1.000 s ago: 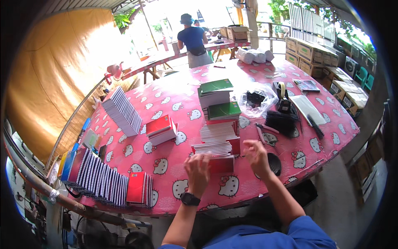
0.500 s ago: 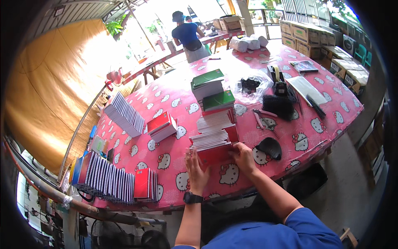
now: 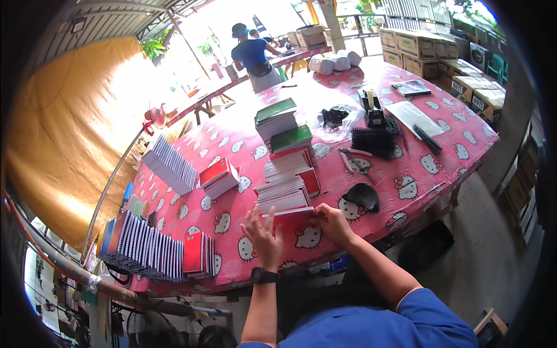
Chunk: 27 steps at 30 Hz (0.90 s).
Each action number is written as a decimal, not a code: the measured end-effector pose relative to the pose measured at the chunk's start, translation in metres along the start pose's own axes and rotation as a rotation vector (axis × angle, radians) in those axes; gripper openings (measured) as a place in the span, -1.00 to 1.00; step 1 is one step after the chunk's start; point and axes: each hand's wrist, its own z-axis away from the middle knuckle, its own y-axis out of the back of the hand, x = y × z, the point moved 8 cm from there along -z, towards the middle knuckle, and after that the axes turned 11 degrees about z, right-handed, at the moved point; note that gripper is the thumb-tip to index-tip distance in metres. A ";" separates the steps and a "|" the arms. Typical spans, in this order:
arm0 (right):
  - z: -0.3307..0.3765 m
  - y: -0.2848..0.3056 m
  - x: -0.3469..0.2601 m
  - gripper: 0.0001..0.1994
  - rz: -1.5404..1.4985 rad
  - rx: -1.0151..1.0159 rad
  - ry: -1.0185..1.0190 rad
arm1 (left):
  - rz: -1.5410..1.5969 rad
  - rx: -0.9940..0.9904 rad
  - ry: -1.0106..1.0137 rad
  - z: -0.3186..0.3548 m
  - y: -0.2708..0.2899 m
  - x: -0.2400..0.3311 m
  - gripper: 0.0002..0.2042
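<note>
A red-covered notebook (image 3: 295,221) stands at the near end of a row of leaning notebooks (image 3: 283,192), white page edges upward. My right hand (image 3: 334,226) pinches its right end between thumb and fingers. By its left end my left hand (image 3: 264,239) is raised with fingers spread, holding nothing. Behind the row rise two piles of loose-leaf blocks with green covers (image 3: 290,138). To the left lies a short red-covered pile (image 3: 220,177). Spiral-bound notebooks (image 3: 145,246) fill the table's near left, ending in red ones (image 3: 198,255).
Right of the row are pink-handled pliers (image 3: 351,158), a black curved piece (image 3: 362,198), black binding coils (image 3: 374,142), a tape dispenser (image 3: 372,113) and a plastic bag (image 3: 336,120). A tall notebook stack (image 3: 168,165) stands left. Another person (image 3: 253,58) works at a farther table.
My left hand has come off the red notebook's left end, and its fingers have spread. The notebook's red face shows less now. My right hand stays at its right end. The view has shifted slightly.
</note>
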 end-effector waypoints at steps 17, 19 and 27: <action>-0.038 -0.056 0.015 -0.08 0.010 -0.101 -0.099 | 1.075 0.017 0.681 0.008 -0.085 -0.085 -0.18; -0.038 -0.053 0.014 -0.11 0.012 -0.081 -0.088 | 1.183 -0.004 0.710 0.012 -0.088 -0.082 -0.19; -0.041 -0.042 0.021 -0.21 0.064 0.011 -0.018 | 1.159 -0.128 0.928 -0.021 -0.072 -0.072 -0.06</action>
